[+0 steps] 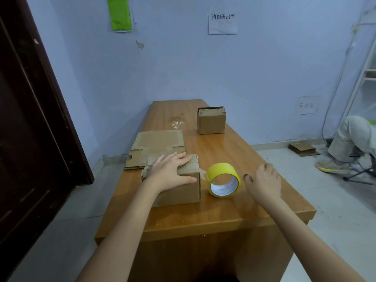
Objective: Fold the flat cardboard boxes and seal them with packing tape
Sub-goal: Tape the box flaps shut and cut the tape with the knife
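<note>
One folded box [211,121] stood finished at the table's [254,202] far end. The left hand [169,173] pressed flat, grip wide, on the near box [179,192]; the right hand [264,180], loosely curled and empty, hovered beside the tape roll [223,179]. Sealing and the flat cardboard [156,147] behind likely remained.

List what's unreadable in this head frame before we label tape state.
- Top seam of the near brown cardboard box: covered by the left hand, head view.
- Free end of the yellow packing tape roll: hidden behind the roll.
- Right hand fingers: curled under, seen from behind.
- Far small cardboard box: sealing too small to tell.
</note>
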